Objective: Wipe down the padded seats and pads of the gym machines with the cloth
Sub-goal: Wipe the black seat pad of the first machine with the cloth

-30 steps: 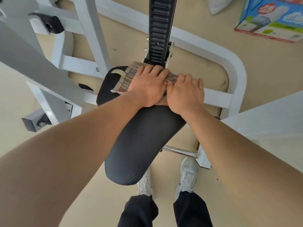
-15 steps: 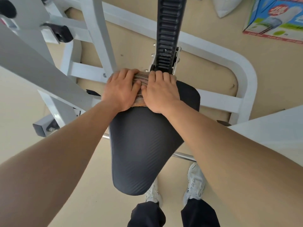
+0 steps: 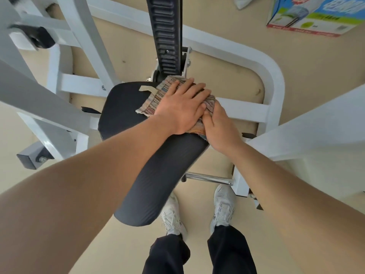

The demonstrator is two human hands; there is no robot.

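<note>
A black padded seat point(image 3: 158, 171) of a white-framed gym machine lies below me, narrow end toward my feet. A striped, multicoloured cloth point(image 3: 156, 97) rests on its far right part. My left hand point(image 3: 183, 107) lies flat on the cloth, fingers spread toward the right. My right hand point(image 3: 221, 127) presses the cloth's right edge at the seat's rim, fingers curled onto it. A small tan patch point(image 3: 147, 88) shows on the seat left of the cloth.
A black ribbed backrest post point(image 3: 165, 34) rises just behind the seat. White frame tubes point(image 3: 274, 76) surround it, with a chrome bar point(image 3: 207, 177) under the right side. My white shoes point(image 3: 223, 206) stand on the beige floor. A colourful box point(image 3: 314, 14) lies far right.
Both hands have slid the cloth from the seat's far left corner across to its far right side. The tan patch is uncovered again.
</note>
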